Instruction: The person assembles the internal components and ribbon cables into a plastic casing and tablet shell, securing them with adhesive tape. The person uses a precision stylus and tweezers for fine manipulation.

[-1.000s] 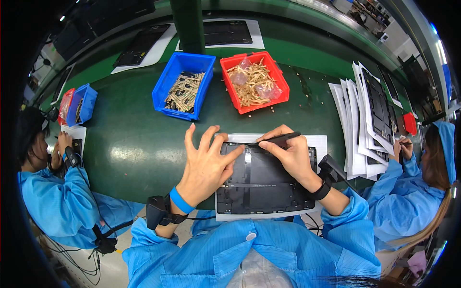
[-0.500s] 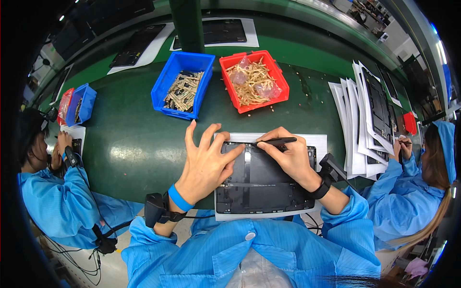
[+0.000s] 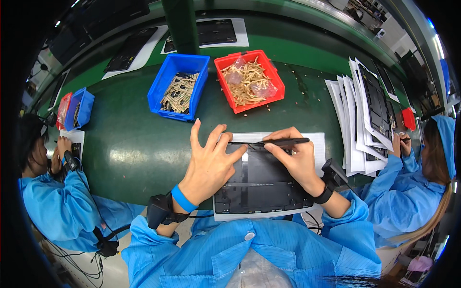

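A flat black device shell, perhaps of a tablet, lies on white paper in front of me. My left hand rests over its upper left corner, fingers spread, with the thumb tip on the top edge. Pinched in my right hand is a slim black tweezer-like tool. It lies nearly level along that edge, and its tip points left to the spot beside my left thumb. Whether the tip grips anything is too small to tell.
Beyond the shell stand a blue bin of small strip parts and a red bin of tan peelings. Stacked shells between paper sheets rise at right. Co-workers in blue sleeves sit on both sides. A green post stands behind the blue bin.
The tool in my right hand has tilted flatter and moved slightly right. My left hand has stayed at the corner with a small shift. The whole view has shifted slightly.
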`<state>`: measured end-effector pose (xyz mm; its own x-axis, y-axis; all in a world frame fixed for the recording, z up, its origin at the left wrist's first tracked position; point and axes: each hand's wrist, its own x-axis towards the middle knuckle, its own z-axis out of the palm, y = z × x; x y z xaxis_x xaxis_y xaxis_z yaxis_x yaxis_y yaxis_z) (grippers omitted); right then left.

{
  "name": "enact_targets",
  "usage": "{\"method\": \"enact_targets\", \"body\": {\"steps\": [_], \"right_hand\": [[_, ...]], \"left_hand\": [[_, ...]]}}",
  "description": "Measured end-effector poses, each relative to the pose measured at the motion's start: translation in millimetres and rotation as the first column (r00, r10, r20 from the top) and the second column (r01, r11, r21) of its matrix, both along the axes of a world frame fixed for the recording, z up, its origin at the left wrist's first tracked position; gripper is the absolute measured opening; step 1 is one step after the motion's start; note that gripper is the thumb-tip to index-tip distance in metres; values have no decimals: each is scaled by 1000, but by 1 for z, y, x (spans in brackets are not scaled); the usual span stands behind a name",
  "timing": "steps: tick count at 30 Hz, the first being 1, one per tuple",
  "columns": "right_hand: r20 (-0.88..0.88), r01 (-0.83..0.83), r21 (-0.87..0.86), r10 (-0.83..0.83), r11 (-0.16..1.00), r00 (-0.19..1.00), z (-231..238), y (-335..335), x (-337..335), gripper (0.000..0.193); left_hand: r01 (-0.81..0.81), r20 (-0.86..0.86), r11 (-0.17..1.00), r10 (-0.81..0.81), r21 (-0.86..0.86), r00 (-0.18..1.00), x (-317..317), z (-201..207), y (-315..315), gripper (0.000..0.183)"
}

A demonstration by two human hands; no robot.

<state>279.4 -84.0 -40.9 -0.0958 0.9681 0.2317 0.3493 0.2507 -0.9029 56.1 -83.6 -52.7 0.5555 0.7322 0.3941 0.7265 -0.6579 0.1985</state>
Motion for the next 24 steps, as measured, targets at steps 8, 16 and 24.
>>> {"method": "enact_targets", "body": {"steps": [8,16,24], "right_hand": [[91,-48,67,42,997,995,-3,-10,3,15],[106,-22,66,15,998,994,-6,-8,1,15],[-167,24,-151,-49,988,985,-11,2,-3,11]], "left_hand": [[20,11,1000,-20,0,1000,-1,0,1,44],[19,12,1000,-19,-14,1000,0,1,1,43],[32,15,999,-32,-1,999,-1,0,3,42]]}}
